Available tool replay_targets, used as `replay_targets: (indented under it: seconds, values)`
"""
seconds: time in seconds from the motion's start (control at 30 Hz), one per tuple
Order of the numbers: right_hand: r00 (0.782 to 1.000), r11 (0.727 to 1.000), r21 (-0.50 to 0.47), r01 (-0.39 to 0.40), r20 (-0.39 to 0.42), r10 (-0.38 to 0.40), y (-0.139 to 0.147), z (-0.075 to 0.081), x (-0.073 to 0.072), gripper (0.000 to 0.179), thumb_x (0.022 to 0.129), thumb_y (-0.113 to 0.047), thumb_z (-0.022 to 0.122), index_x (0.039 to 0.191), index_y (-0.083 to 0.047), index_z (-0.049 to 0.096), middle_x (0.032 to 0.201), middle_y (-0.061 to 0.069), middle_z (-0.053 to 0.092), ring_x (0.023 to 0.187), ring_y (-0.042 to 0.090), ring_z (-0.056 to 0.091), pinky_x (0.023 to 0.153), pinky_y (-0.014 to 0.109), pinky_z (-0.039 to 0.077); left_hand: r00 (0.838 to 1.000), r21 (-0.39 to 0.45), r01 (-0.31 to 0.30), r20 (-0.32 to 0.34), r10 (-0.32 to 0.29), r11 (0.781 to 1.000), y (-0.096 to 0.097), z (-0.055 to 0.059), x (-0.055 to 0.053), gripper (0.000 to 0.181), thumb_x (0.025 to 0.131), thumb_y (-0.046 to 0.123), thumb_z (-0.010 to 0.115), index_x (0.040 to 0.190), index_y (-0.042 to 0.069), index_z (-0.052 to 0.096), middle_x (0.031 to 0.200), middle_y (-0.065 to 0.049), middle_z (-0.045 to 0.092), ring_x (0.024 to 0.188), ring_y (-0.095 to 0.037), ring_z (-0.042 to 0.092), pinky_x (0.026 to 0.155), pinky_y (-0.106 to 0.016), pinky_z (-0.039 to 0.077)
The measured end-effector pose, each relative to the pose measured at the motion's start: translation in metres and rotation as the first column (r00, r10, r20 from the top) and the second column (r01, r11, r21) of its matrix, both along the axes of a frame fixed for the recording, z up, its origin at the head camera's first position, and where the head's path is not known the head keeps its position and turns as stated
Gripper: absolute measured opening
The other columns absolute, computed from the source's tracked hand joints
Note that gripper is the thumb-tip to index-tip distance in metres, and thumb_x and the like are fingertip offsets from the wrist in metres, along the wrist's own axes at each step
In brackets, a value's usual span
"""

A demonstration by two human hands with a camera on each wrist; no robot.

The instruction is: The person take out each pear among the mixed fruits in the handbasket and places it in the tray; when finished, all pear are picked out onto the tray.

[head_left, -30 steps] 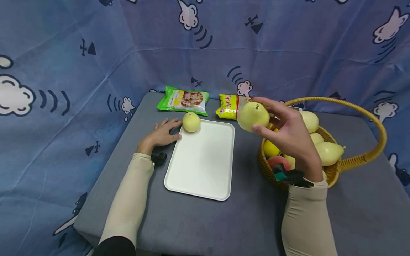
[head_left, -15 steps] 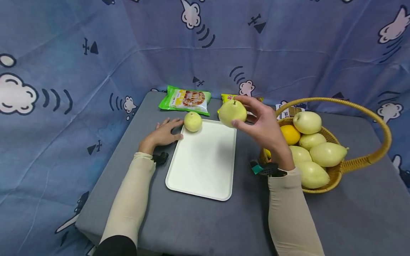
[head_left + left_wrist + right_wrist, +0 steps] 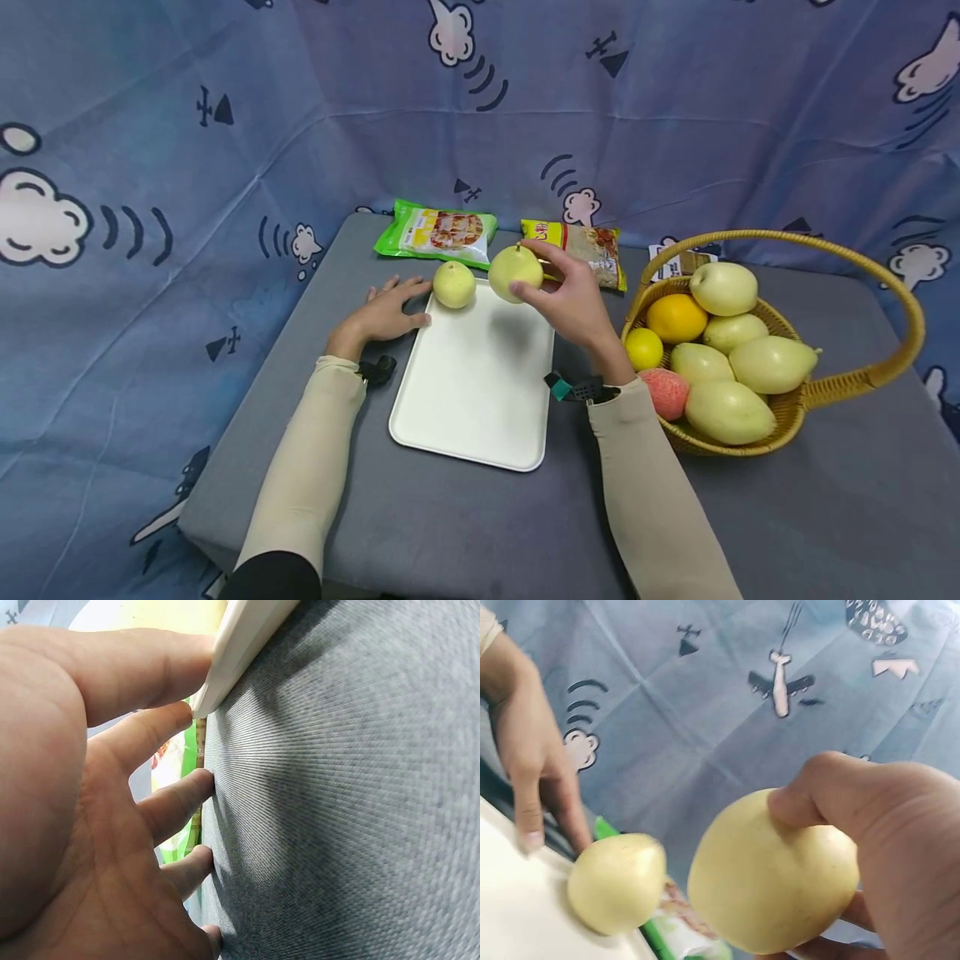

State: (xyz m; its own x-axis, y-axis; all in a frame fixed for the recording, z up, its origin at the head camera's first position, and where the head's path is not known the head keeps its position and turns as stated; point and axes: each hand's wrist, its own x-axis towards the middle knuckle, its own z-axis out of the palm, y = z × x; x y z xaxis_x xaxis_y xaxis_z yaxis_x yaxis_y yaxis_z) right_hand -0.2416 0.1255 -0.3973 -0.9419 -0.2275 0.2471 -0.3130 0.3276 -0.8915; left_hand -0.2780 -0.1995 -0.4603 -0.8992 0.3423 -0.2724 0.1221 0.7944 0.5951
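Note:
A pale yellow-green pear (image 3: pixel 514 273) is gripped between the thumb and fingers of my right hand (image 3: pixel 567 296), held above the far right corner of a white tray (image 3: pixel 472 383). The right wrist view shows the same pear (image 3: pixel 769 877) close up, the thumb pressing its top side. Another pear (image 3: pixel 453 285) rests in the tray's far left corner. At the tray's left edge lies my left hand (image 3: pixel 381 312), fingers spread. In the left wrist view its thumb (image 3: pixel 150 671) touches the tray rim (image 3: pixel 232 664), while other fingertips meet the grey cloth.
To the right stands a wicker basket (image 3: pixel 795 408) with a tall handle, holding pears, an orange (image 3: pixel 677 318), a lemon (image 3: pixel 643 348) and a reddish fruit (image 3: pixel 664 393). Behind the tray lie a green food packet (image 3: pixel 438 235) and a yellow one (image 3: pixel 592 250). A patterned curtain hangs behind.
My right hand has carried the pear leftward from beside the basket to above the tray, uncovering the basket's fruit and the yellow packet. My left hand stays at the tray's edge.

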Motion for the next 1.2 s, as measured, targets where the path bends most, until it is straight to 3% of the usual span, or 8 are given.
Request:
replay_targets:
  seconds: [0.37, 0.6, 0.83, 0.97, 1.2]
  values:
    - [0.994, 0.998, 0.031, 0.051, 0.095, -0.054, -0.009, -0.028, -0.02, 0.064, 0.098, -0.02, 0.083, 0.158, -0.015, 0.061, 0.156, 0.016, 0.062, 0.131, 0.036, 0.069, 0.109, 0.051, 0.06, 1.0, 0.006, 0.014, -0.011, -0.014, 1.0, 0.002, 0.001, -0.002, 0.075, 0.108, 0.033, 0.07, 0.174, 0.021, 0.036, 0.184, -0.01, 0.02, 0.172, -0.041, -0.003, 0.133, -0.072, -0.011]
    - [0.986, 0.996, 0.077, 0.046, 0.155, -0.057, -0.014, -0.047, -0.028, 0.065, 0.098, -0.023, 0.084, 0.158, -0.016, 0.06, 0.157, 0.014, 0.062, 0.139, 0.037, 0.065, 0.111, 0.051, 0.059, 1.0, 0.011, 0.021, -0.016, -0.02, 1.0, 0.001, 0.003, -0.001, 0.075, 0.109, 0.033, 0.069, 0.174, 0.019, 0.035, 0.184, -0.011, 0.019, 0.172, -0.043, -0.003, 0.132, -0.073, -0.012]
    - [0.987, 0.995, 0.061, 0.084, 0.133, -0.092, -0.023, -0.067, -0.034, 0.064, 0.099, -0.02, 0.084, 0.158, -0.013, 0.059, 0.155, 0.016, 0.063, 0.142, 0.033, 0.062, 0.117, 0.046, 0.055, 1.0, 0.022, 0.023, -0.009, -0.023, 1.0, 0.0, 0.005, 0.0, 0.075, 0.109, 0.033, 0.068, 0.174, 0.02, 0.035, 0.185, -0.01, 0.019, 0.172, -0.042, -0.004, 0.132, -0.073, -0.012]
    - [0.987, 0.992, 0.078, 0.102, 0.115, -0.11, -0.026, -0.068, -0.033, 0.07, 0.098, -0.021, 0.085, 0.16, -0.01, 0.056, 0.156, 0.018, 0.063, 0.14, 0.035, 0.064, 0.115, 0.047, 0.056, 1.0, 0.019, 0.02, -0.014, -0.019, 1.0, 0.0, 0.004, -0.001, 0.074, 0.109, 0.033, 0.068, 0.174, 0.021, 0.035, 0.185, -0.01, 0.019, 0.172, -0.041, -0.004, 0.132, -0.072, -0.012]
    - [0.994, 0.972, 0.217, 0.085, 0.044, -0.097, -0.02, -0.058, -0.016, 0.081, 0.096, -0.028, 0.087, 0.165, -0.008, 0.049, 0.162, 0.016, 0.058, 0.146, 0.037, 0.059, 0.121, 0.051, 0.051, 1.0, 0.009, 0.009, 0.004, -0.009, 1.0, -0.002, 0.003, 0.0, 0.075, 0.109, 0.032, 0.068, 0.175, 0.02, 0.034, 0.185, -0.01, 0.019, 0.172, -0.041, -0.004, 0.133, -0.072, -0.011]
